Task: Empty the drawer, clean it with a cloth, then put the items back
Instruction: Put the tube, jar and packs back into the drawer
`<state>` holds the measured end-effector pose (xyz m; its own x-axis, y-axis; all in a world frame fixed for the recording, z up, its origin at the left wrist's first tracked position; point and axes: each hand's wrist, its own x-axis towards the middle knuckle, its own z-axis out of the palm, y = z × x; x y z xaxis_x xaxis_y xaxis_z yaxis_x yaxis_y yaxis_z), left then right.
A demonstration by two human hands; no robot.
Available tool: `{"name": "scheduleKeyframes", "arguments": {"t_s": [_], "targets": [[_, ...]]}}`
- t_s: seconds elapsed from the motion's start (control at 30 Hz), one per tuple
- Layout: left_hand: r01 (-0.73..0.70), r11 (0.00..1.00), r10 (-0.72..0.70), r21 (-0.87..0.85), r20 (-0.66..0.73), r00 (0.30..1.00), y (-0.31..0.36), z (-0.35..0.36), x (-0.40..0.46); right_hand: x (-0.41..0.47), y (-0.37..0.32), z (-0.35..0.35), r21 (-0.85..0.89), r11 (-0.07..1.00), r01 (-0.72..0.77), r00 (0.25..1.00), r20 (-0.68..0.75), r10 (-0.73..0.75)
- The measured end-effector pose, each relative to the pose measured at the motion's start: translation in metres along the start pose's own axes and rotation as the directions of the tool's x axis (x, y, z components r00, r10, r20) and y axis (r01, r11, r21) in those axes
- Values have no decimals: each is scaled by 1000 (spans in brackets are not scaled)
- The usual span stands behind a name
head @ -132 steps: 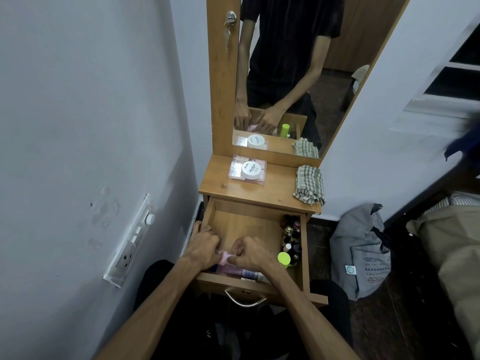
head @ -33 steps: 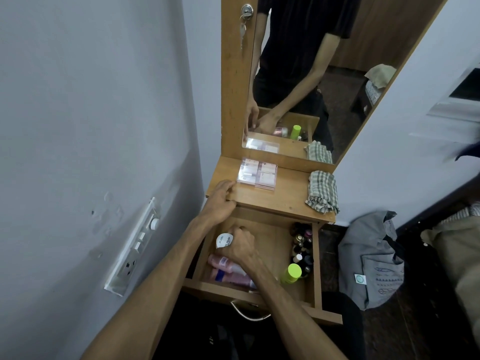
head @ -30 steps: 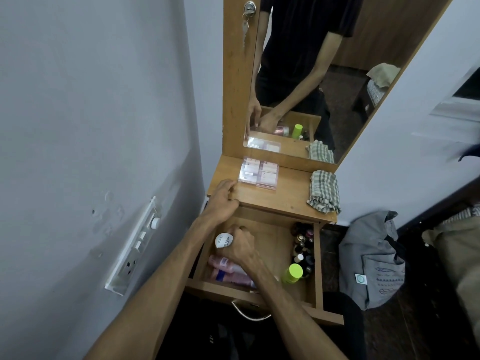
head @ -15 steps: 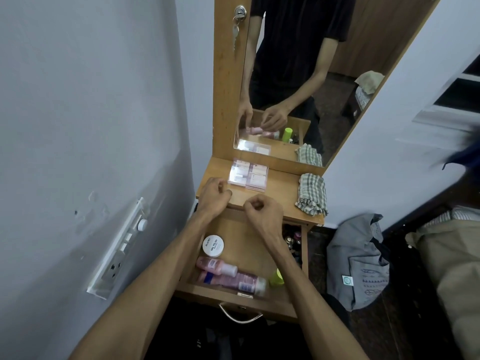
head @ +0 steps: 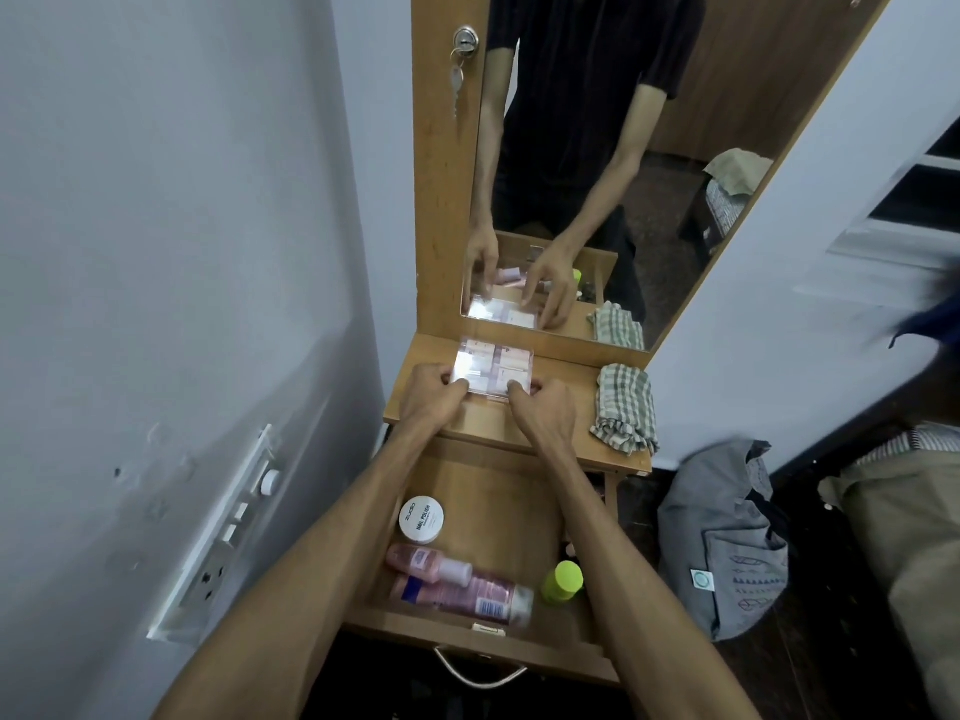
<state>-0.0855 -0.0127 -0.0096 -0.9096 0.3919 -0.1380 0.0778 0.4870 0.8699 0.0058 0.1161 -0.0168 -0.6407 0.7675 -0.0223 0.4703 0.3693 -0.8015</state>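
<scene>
Both hands (head: 431,402) newly on crosswise clear box (head: 493,367)

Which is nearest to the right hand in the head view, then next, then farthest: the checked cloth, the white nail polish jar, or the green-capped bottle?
From the right hand:
1. Checked cloth, just to its right on the table top.
2. White nail polish jar, below-left in the drawer.
3. Green-capped bottle, at the drawer's front right.

Wood, clear plastic and woven cloth around an open drawer

The drawer (head: 514,491) and the tabletop (head: 556,387) above it are smooth matt wood-grain; on that top a glossy clear plastic case (head: 493,368) catches glare beside a soft checked woven cloth (head: 623,407); inside the drawer lie a matt white plastic jar (head: 422,519), shiny pink plastic bottles (head: 457,584), and at its front a bright metal handle (head: 480,677)
</scene>
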Motion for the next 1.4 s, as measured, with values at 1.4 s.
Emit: {"name": "scheduleKeyframes", "arguments": {"t_s": [1.4], "targets": [[306, 951, -303, -54, 61, 951, -53, 0, -148, -121, 41, -44, -323, 922, -213, 899, 304, 314]]}}
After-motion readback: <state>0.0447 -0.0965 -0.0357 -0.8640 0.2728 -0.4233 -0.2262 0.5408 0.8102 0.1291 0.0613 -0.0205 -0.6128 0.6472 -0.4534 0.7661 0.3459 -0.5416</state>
